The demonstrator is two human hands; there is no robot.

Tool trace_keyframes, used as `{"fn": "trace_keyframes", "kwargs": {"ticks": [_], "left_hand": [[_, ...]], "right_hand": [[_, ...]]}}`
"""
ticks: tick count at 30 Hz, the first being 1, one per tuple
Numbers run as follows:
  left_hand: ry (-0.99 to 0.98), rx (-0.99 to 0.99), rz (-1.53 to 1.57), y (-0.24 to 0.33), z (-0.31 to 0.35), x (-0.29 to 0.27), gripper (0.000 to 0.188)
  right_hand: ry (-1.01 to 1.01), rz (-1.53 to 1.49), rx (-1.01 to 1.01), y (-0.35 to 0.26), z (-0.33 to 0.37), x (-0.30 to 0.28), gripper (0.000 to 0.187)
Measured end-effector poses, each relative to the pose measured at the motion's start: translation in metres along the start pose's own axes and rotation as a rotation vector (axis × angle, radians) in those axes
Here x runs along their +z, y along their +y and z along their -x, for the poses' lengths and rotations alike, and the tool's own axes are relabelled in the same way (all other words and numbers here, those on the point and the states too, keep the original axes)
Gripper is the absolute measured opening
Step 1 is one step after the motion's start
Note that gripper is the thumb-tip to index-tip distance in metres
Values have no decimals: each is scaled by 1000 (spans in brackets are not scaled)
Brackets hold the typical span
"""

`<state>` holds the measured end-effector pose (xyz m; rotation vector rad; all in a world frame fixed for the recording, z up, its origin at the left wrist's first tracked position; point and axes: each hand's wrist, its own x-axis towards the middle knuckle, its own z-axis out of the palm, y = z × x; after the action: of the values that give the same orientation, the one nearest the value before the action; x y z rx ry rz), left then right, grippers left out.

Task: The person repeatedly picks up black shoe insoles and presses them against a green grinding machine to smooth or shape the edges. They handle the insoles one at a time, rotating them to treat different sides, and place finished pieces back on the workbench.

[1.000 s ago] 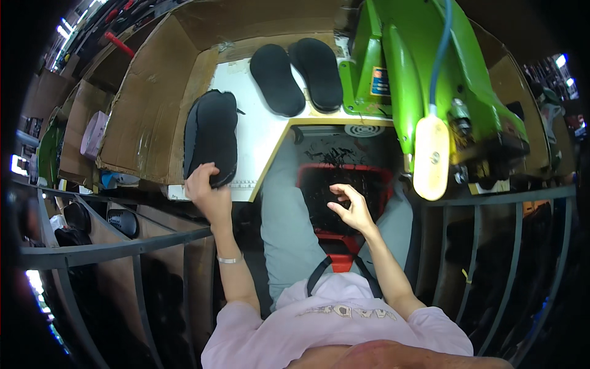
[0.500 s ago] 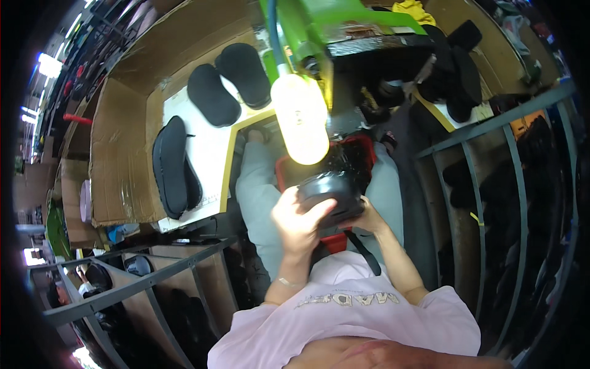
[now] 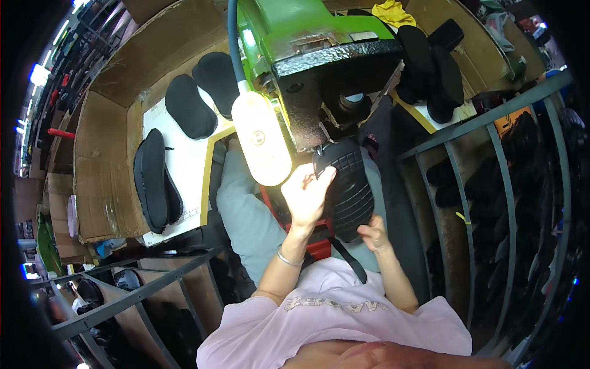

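A black shoe sole lies tilted in front of me, its grooved tread facing up. My left hand grips its far left edge, the thumb over the tread and the fingers partly hidden. At the near right end my right hand pinches the rim, with most fingers behind the sole. The sole's far end reaches beneath the black lower part of a green machine and touches or nearly touches it; I cannot tell which. A bright oblong lamp hangs just beyond my left hand.
On the left, a white board with a yellow edge carries several black soles, walled by cardboard. More dark soles lie at the far right. Metal racks flank me on both sides. A yellow cloth sits by the machine.
Both hands have carried the sole away from me, up to the machine, and turned it so the tread shows. The view has shifted, bringing the machine's black lower part into sight.
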<state>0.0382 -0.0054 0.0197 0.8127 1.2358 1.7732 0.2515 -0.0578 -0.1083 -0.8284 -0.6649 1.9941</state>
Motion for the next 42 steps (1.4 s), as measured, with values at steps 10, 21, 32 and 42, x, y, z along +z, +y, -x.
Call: {"fn": "trace_keyframes", "kwargs": {"ticks": [10, 21, 32, 42], "left_hand": [[73, 131, 22, -20, 15, 20, 45], [76, 160, -178, -1, 5, 12, 27], [56, 120, -35, -23, 12, -19, 22], [-19, 68, 71, -27, 8, -26, 32]], "right_hand": [[34, 105, 13, 10, -20, -10, 36], [-128, 30, 208, 59, -6, 33, 53], [83, -97, -50, 17, 21, 10, 41], [195, 110, -490, -136, -60, 12, 41]]}}
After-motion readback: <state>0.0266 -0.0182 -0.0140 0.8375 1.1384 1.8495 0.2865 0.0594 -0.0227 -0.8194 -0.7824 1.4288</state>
